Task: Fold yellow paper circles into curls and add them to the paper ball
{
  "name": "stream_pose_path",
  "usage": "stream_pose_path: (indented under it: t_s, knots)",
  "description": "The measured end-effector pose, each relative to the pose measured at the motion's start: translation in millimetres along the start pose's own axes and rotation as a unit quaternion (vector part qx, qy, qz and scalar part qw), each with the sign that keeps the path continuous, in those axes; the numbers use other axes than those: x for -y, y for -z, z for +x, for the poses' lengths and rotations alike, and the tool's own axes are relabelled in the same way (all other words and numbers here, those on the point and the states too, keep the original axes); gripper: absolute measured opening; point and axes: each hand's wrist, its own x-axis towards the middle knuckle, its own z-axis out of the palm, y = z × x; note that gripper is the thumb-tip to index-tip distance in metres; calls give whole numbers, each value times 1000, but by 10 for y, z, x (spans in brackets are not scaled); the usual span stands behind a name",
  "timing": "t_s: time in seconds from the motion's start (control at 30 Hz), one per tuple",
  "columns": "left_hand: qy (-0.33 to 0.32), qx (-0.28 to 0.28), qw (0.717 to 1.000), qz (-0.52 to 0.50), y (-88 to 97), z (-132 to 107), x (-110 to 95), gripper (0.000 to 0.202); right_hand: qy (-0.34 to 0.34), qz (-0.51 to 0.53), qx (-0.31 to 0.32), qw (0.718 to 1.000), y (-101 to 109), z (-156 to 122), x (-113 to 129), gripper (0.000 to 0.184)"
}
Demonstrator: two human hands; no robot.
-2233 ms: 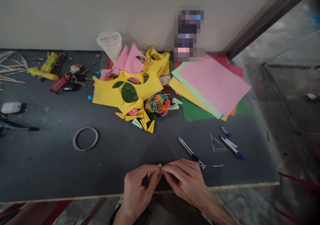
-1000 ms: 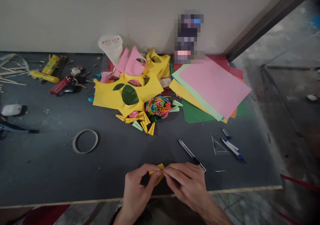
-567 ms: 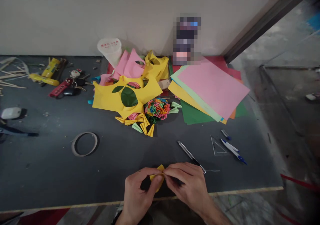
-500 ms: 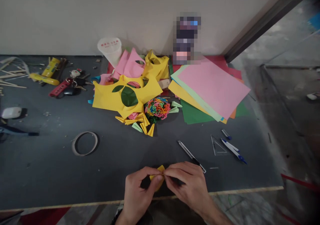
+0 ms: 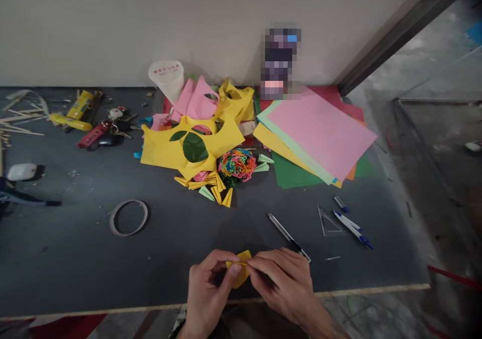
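Close to the table's front edge, a small piece of yellow paper (image 5: pixel 243 274) is pinched between both my hands, with a raised fold or rolled edge across it. My left hand (image 5: pixel 211 289) grips its left side between thumb and forefinger. On the right side, the fingertips of my right hand (image 5: pixel 282 281) close on the end of the raised edge; that contact is partly hidden. A utility knife (image 5: pixel 288 236) lies just beyond my right hand. Farther off are folded yellow paper cones (image 5: pixel 216 181) beside a ball of curled multicoloured paper (image 5: pixel 237 165).
Cut yellow sheets (image 5: pixel 161 145) and a pink cut sheet (image 5: pixel 201 98) are heaped mid-table. Stacked coloured paper (image 5: pixel 320 128) lies right of them. A tape roll (image 5: pixel 129 218), set square (image 5: pixel 321 221), compass (image 5: pixel 352 228), keys (image 5: pixel 120 126) and a white cup (image 5: pixel 167 80) surround the workspace.
The yellow paper is turned slightly, showing more of its face and the raised edge. Both hands stay nearly in place, still pinching it. The whole view has shifted a little.
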Motion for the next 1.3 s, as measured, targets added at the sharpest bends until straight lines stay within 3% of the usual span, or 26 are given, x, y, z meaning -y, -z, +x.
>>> stream_pose_path:
  t_s: [0.37, 0.9, 1.07, 1.3]
  knots:
    - [-5, -6, 1000, 11, -10, 20, -58, 23, -29, 26, -24, 999, -31, 27, -14, 13]
    - [-150, -31, 974, 169, 45, -16, 24, 18, -19, 6, 58, 998, 17, -6, -6, 12]
    - [-142, -27, 980, 134, 39, -2, 55, 15, 7, -57, 84, 995, 42, -12, 1, 14]
    - [-90, 2, 991, 95, 35, 9, 74, 12, -6, -22, 61, 998, 19, 5, 9, 13]
